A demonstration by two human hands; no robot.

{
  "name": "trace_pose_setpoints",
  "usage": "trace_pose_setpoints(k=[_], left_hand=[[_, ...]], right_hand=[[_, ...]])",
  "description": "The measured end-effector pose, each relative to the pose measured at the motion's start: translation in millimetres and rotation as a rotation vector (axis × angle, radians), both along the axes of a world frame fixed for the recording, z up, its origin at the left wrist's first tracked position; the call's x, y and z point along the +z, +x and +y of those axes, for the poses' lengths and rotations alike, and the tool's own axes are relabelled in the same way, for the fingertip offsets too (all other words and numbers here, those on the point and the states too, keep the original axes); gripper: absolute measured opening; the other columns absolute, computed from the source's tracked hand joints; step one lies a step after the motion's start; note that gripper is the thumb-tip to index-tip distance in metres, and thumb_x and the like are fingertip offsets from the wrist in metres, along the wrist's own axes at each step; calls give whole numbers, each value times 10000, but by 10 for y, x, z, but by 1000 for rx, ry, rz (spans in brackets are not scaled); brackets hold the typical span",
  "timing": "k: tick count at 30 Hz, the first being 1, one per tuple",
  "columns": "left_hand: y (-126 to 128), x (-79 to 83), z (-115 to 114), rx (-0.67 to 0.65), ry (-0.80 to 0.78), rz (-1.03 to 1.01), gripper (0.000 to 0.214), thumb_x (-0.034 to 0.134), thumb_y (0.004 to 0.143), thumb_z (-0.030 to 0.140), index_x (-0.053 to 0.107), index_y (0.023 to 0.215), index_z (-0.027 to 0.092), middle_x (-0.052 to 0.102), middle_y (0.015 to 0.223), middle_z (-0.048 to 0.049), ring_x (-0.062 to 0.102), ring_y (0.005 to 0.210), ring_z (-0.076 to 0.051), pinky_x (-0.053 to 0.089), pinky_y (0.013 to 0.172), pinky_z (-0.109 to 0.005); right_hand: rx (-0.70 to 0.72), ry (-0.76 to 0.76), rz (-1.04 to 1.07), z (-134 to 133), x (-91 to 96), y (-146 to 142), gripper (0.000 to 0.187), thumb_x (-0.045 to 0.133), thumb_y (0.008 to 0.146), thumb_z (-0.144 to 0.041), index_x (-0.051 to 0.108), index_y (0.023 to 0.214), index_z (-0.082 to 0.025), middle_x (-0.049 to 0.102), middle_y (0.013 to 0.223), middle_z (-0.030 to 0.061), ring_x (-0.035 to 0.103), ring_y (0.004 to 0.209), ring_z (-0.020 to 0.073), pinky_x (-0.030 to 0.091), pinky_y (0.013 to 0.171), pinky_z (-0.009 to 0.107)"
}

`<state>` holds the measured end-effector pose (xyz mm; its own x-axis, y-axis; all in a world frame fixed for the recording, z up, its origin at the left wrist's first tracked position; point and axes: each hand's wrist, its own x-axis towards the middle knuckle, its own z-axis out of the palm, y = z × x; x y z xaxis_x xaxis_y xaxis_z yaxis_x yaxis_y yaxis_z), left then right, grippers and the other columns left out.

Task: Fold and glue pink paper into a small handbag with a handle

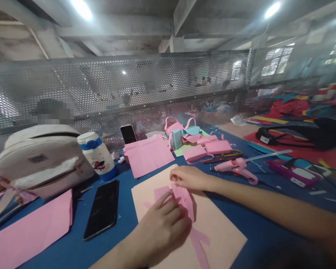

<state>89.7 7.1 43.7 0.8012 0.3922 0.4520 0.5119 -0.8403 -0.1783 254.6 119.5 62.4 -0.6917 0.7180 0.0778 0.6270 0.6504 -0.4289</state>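
Note:
Both hands are over a cut pink piece, paper or felt, on a peach sheet. My left hand comes from below with its fingers bent and closed on the piece's left part. My right hand reaches in from the right, its fingertips pinched at the piece's upper edge. What lies between the fingertips is mostly hidden. A narrow pink strip runs down from the piece across the sheet. Just right of my right hand lies a pink glue gun with a clear glue stick in its back.
A black phone, a white-and-blue bottle and a pale backpack are on the left. Small pink bags and folded pink sheets stand at the back. On the right lie a purple device and a black cable. A perforated metal screen borders the table.

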Motion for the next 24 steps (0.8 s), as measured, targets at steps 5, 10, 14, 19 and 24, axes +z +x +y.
trace_pose_setpoints(k=[5,10,14,19,24], left_hand=[[-47,-61,-7,-18,34,-22,137,542,943,208,639,1038,221,707,919,-43,659,874,-177,477,980,-405],[-54,-63,-6,-35,13,5,180,531,949,194,617,1103,229,697,943,-52,655,859,-174,506,932,-386],[-48,-61,12,-43,-15,24,201,543,943,192,609,1131,223,698,929,-46,652,874,-181,495,934,-386],[-83,-44,21,-8,-37,68,237,527,946,238,590,1174,219,702,995,-52,644,919,-197,471,961,-404],[-106,-85,-24,128,88,94,337,520,916,341,621,1136,108,717,992,-110,637,962,-277,415,1030,-498]], right_hand=[[71,-146,-13,225,-91,-163,116,663,719,-49,706,764,-148,700,742,9,615,686,128,374,559,181],[77,-193,77,240,-127,-113,103,646,753,-58,717,759,-132,716,752,18,619,694,120,390,575,174],[74,-246,146,211,-136,-73,104,647,752,-74,730,790,-123,725,725,24,647,682,125,424,575,169],[114,-313,181,221,-183,-58,139,667,706,-58,748,795,-126,745,735,26,684,703,134,467,602,159],[92,-266,199,220,-217,-49,137,714,667,-88,767,785,-136,742,725,29,667,684,143,441,578,171]])
